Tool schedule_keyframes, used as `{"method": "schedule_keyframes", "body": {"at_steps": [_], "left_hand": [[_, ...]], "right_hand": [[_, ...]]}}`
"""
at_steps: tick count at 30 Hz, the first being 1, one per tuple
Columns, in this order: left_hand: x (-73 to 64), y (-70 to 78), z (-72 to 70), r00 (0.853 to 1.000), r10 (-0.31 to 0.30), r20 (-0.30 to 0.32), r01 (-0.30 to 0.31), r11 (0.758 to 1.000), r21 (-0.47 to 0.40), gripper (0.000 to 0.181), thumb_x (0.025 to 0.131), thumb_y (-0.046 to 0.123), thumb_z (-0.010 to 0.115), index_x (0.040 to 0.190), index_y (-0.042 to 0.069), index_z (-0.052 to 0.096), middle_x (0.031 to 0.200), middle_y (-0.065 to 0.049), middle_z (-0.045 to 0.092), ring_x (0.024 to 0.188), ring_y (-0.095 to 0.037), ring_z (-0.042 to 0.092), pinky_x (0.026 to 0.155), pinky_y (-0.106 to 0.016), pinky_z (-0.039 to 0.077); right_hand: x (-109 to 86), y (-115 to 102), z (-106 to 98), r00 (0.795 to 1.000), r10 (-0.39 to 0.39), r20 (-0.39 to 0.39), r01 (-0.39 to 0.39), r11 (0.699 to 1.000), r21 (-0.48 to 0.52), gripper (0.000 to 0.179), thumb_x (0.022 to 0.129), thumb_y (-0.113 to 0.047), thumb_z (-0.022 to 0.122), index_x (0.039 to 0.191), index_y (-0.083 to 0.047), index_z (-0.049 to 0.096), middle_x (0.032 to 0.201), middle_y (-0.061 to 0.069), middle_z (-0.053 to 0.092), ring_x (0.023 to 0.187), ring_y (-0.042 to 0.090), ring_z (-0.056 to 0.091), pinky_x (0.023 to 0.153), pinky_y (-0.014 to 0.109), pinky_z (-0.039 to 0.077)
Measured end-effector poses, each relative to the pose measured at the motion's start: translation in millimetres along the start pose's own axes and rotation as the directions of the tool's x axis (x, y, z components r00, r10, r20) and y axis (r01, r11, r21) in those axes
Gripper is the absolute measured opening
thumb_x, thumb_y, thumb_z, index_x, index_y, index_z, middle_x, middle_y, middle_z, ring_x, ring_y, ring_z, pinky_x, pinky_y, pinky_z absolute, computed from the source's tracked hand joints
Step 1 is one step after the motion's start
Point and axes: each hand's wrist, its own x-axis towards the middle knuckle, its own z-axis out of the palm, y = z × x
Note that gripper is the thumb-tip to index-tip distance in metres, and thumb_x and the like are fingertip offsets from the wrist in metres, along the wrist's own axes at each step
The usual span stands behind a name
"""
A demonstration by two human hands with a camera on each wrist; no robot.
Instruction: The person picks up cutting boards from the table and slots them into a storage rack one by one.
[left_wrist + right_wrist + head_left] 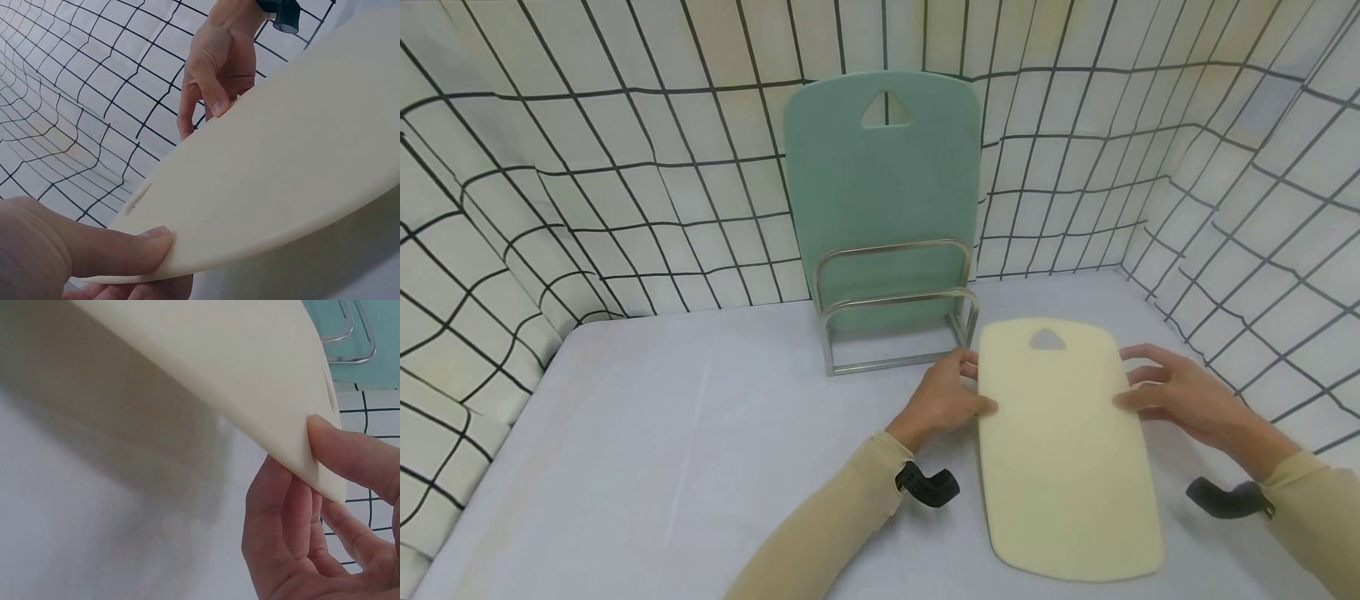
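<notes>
A cream cutting board (1063, 450) with a small triangular hole near its far end is held between both hands. My left hand (942, 398) pinches its left edge, thumb on top and fingers beneath, as the left wrist view shows. At the opposite edge my right hand (1183, 396) pinches the board with the thumb on the upper face and fingertips underneath (297, 512). In the right wrist view the far end of the board is raised off the white surface, with a shadow below it.
Behind and left of the board, a metal wire rack (898, 300) holds a green cutting board (883, 183) upright. White cloth with a black grid (662, 192) walls the back and sides. A white sheet (625, 450) covers the table.
</notes>
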Motion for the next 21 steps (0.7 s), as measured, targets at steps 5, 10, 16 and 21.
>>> {"method": "schedule_keyframes", "body": {"at_steps": [5, 10, 16, 21], "left_hand": [[-1.9, 3.1, -1.2, 1.000, 0.008, -0.005, -0.008, 1.000, -0.006, 0.059, 0.080, 0.008, 0.083, 0.133, 0.011, 0.058, 0.127, -0.007, 0.068, 0.088, -0.013, 0.066, 0.073, -0.022, 0.050], [-3.4, 4.8, -2.4, 1.000, 0.019, -0.012, -0.020, 0.999, -0.039, 0.060, 0.080, 0.006, 0.082, 0.135, 0.010, 0.058, 0.128, -0.008, 0.067, 0.088, -0.012, 0.071, 0.075, -0.022, 0.052], [-3.1, 4.9, -3.1, 1.000, 0.018, -0.019, -0.019, 0.998, -0.068, 0.061, 0.080, 0.006, 0.082, 0.136, 0.011, 0.058, 0.129, -0.008, 0.067, 0.090, -0.015, 0.072, 0.074, -0.024, 0.053], [-2.0, 5.6, -4.1, 1.000, 0.012, -0.021, -0.014, 0.996, -0.085, 0.062, 0.081, 0.005, 0.082, 0.137, 0.011, 0.057, 0.128, -0.007, 0.067, 0.093, -0.015, 0.072, 0.074, -0.025, 0.054]], "right_hand": [[-2.9, -2.7, -1.7, 1.000, -0.027, -0.011, 0.027, 1.000, 0.009, 0.092, 0.090, -0.034, 0.080, 0.160, -0.009, 0.026, 0.137, 0.025, 0.060, 0.101, 0.019, 0.072, 0.086, 0.031, 0.064], [-4.8, -6.4, -3.7, 0.999, -0.039, -0.021, 0.039, 0.999, 0.002, 0.092, 0.090, -0.035, 0.080, 0.161, -0.011, 0.026, 0.140, 0.026, 0.056, 0.102, 0.020, 0.072, 0.086, 0.032, 0.064], [-5.6, -10.3, -4.1, 0.998, -0.055, -0.020, 0.055, 0.998, -0.009, 0.092, 0.091, -0.035, 0.079, 0.161, -0.011, 0.025, 0.145, 0.028, 0.052, 0.105, 0.021, 0.072, 0.088, 0.036, 0.064], [-7.8, -12.6, -5.6, 0.997, -0.071, -0.017, 0.070, 0.997, -0.035, 0.096, 0.089, -0.037, 0.080, 0.162, -0.012, 0.023, 0.147, 0.027, 0.052, 0.111, 0.024, 0.070, 0.090, 0.038, 0.063]]}}
